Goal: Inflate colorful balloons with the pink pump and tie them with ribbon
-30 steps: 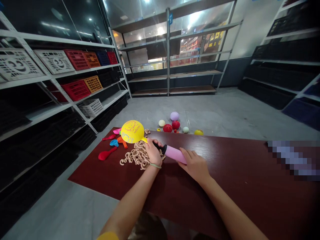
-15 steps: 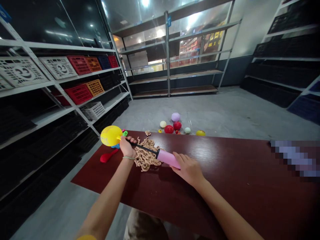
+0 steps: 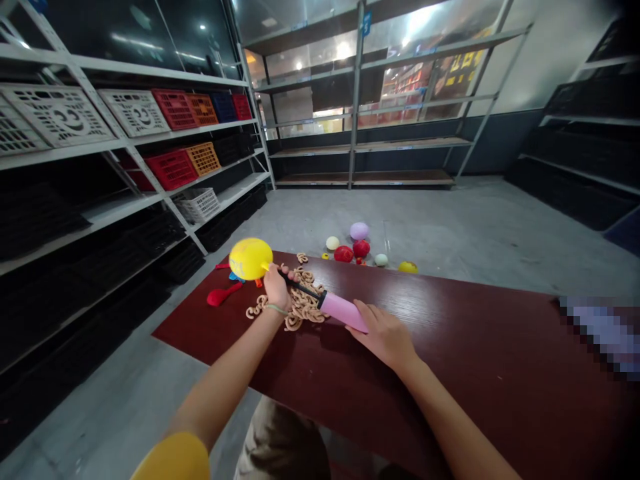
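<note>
My left hand point(image 3: 277, 287) is closed around the neck of a yellow balloon point(image 3: 250, 258), holding it on the tip of a hand pump. The pump's black rod point(image 3: 303, 289) stands drawn out of its pink barrel point(image 3: 344, 312). My right hand point(image 3: 383, 335) is wrapped on the near end of that barrel. Both hands are over the far left part of a dark red table point(image 3: 450, 360), above a heap of tan curly pieces point(image 3: 300, 303).
Flat uninflated balloons, one red point(image 3: 220, 295), lie at the table's left end. Several blown-up balloons point(image 3: 359, 231) sit on the grey floor beyond the table. Metal shelving with coloured crates point(image 3: 173, 167) lines the left wall; more shelving stands at the back and right.
The pump rod went from pushed in to drawn out as my left hand carried the yellow balloon leftward. Since half a second ago that hand has come back a little toward the barrel.
</note>
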Tool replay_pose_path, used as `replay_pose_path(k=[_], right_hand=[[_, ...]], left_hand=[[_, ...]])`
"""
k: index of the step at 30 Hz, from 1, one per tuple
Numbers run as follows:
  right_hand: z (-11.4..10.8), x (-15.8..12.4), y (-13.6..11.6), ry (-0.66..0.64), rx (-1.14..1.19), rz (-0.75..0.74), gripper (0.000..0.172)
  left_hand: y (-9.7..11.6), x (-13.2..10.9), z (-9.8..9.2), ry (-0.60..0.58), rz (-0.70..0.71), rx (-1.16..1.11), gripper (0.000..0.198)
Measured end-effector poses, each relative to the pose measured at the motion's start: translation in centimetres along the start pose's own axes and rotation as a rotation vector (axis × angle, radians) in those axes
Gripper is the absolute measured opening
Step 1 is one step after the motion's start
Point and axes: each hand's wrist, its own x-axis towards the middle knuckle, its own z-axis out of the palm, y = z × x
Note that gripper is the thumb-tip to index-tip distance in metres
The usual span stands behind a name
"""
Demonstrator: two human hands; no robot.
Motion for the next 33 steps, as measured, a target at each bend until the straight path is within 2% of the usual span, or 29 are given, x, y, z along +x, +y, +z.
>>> replay_pose_path(k=[3, 5, 7, 12, 14, 16, 19, 23, 27, 30, 33], right_hand=[[-0.2, 0.1, -0.1, 0.008, 0.009, 0.001, 0.041], [-0.3, 0.2, -0.3, 0.024, 0.005, 0.028, 0.041], [-0.4, 0.1, -0.5, 0.041, -0.011, 0.078, 0.04], [-0.6, -0.1, -0.3, 0.059, -0.037, 0.15, 0.039], [-0.6, 0.1, -0.3, 0.046, -0.039, 0.132, 0.041], [-0.6, 0.6, -0.7, 0.027, -0.043, 0.088, 0.043], [-0.9, 1.4, -0.5, 0.024, -0.064, 0.017, 0.046], [-1.9, 1.5, 2.9, 0.03, -0.147, -0.078, 0.045], [-2.8, 0.7, 6.0, 0.017, -0.266, 0.037, 0.039], [-2.4, 0.4, 4.8, -0.001, -0.274, 0.127, 0.036], [-1.5, 0.5, 1.4, -0.006, -0.214, 0.153, 0.039]], left_hand=[[2.6, 1.8, 0.0, 0.011, 0.083, 0.036, 0.021], [2.7, 1.6, 0.5, 0.009, 0.125, 0.014, 0.023], [1.1, 0.2, 1.3, 0.005, 0.15, -0.003, 0.026], [-4.9, -4.1, 3.2, -0.142, 0.049, 0.036, 0.028], [-5.8, -4.6, 3.3, -0.152, 0.01, 0.03, 0.031], [-5.3, -4.1, 3.0, -0.137, -0.001, 0.011, 0.031], [-3.1, -2.8, 2.4, -0.109, 0.047, -0.046, 0.025], [-0.2, -1.2, 2.1, -0.024, 0.148, -0.111, 0.022], [0.4, -0.4, 2.1, 0.071, 0.162, -0.148, 0.018], [-0.6, -1.1, 2.2, 0.081, 0.157, -0.141, 0.017], [-2.1, -2.8, 2.5, 0.029, 0.151, -0.11, 0.022]])
